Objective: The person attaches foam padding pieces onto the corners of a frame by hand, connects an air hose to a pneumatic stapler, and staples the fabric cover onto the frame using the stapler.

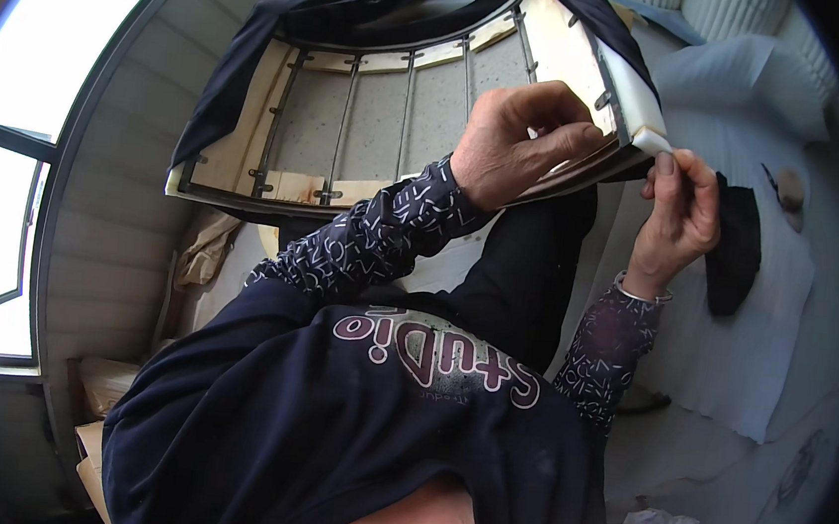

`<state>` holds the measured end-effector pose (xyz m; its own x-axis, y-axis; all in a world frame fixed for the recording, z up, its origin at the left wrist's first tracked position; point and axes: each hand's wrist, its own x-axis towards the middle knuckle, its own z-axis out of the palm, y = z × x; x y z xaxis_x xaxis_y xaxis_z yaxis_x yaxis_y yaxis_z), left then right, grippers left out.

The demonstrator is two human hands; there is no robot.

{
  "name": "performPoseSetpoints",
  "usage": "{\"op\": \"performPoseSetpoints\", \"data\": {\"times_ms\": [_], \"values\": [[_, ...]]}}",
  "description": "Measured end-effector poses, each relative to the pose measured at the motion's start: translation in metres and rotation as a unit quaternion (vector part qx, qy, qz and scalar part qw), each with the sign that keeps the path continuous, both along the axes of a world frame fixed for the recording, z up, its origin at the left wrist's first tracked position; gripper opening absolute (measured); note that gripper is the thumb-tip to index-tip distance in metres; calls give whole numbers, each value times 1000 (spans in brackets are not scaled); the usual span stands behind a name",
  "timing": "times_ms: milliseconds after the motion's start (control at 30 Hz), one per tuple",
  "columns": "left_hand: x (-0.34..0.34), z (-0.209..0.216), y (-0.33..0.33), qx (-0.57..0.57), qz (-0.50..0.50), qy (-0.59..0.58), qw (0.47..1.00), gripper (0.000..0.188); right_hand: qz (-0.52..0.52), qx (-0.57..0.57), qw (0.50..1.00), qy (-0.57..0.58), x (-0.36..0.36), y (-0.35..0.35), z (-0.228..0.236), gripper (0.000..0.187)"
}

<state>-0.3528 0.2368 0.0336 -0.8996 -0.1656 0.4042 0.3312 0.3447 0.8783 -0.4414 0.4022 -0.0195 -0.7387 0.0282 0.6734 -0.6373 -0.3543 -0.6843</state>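
An upturned chair seat frame (251,137) with a wooden rim and metal spring bars (405,111) is propped up in front of me. Dark fabric (259,48) hangs over its top and left side. A white foam pad (629,86) lines its right edge. My left hand (515,141) is curled over the frame's lower right edge, fingers closed on it. My right hand (678,220) pinches the white corner of the foam (650,140) between thumb and fingertips. Both sleeves are dark with a white pattern.
A white sheet (763,322) covers the surface at the right, with a piece of black cloth (734,255) and a small brownish object (791,190) on it. Large windows (12,127) fill the left. Brown paper and cardboard (206,248) lie at the lower left.
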Motion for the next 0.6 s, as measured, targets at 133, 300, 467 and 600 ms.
{"op": "performPoseSetpoints", "data": {"times_ms": [133, 300, 467, 600], "values": [[-1, -1, -1, 14, -7, -4, 1000, 21, 3, -4, 1000, -1, -3, -2, -2, 10], [-1, -3, -2, 23, -11, -2, 1000, 21, 2, -6, 1000, -4, -4, -3, -5, 10], [0, -3, -2, 34, -19, -6, 999, 20, 3, -6, 1000, 1, -5, -2, -6, 10], [0, -1, 1, 40, -25, -3, 999, 19, -9, 1, 1000, 3, -7, -2, -6, 9]]}}
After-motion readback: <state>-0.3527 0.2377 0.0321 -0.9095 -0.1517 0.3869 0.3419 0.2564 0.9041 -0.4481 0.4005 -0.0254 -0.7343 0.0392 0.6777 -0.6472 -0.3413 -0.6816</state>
